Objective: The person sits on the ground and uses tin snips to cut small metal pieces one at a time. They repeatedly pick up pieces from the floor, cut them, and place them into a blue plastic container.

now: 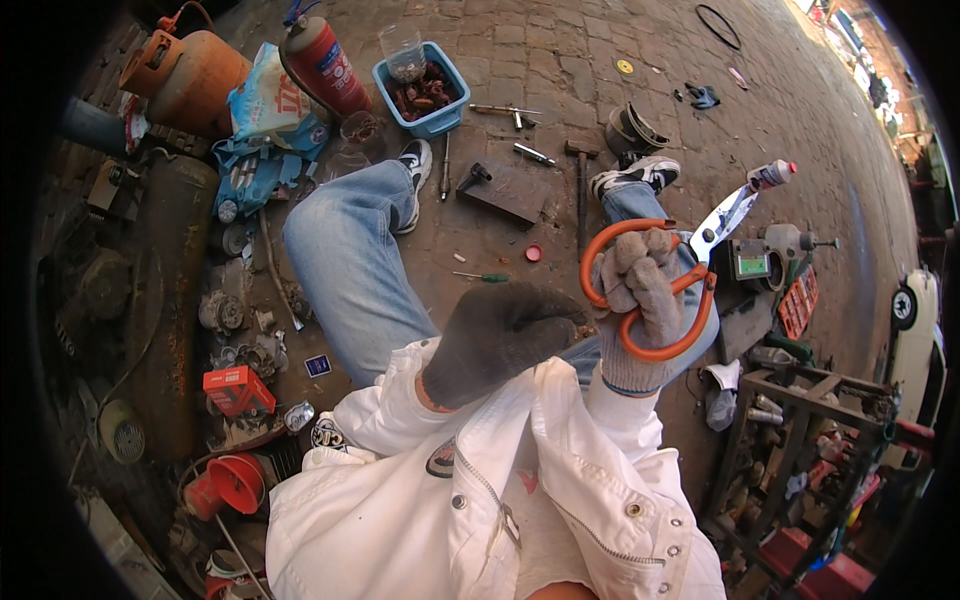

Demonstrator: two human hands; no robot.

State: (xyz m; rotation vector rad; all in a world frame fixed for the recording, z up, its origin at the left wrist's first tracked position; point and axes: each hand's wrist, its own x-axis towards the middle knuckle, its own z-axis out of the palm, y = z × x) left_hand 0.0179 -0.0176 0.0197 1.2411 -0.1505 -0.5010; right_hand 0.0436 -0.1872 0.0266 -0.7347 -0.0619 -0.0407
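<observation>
My right hand [650,285], in a grey knit glove, is closed around the orange looped handles of a pair of large shears [712,225]. The pale blades point away to the far right, and their tips overlap a small bottle [772,175] with a red cap; whether they touch it I cannot tell. My left hand [500,335] wears a dark glove and hangs left of the shears, in front of my white jacket. Its fingers are curled together toward the right hand. A small brownish bit [584,328] shows at its fingertips, too small to name.
On the brick ground lie a metal block [505,195], a hammer [582,200] and a green-handled screwdriver [482,276]. Farther off stand a blue basin [432,122], a red fire extinguisher [328,65] and an orange gas cylinder [190,80]. A metal frame [800,430] stands near right.
</observation>
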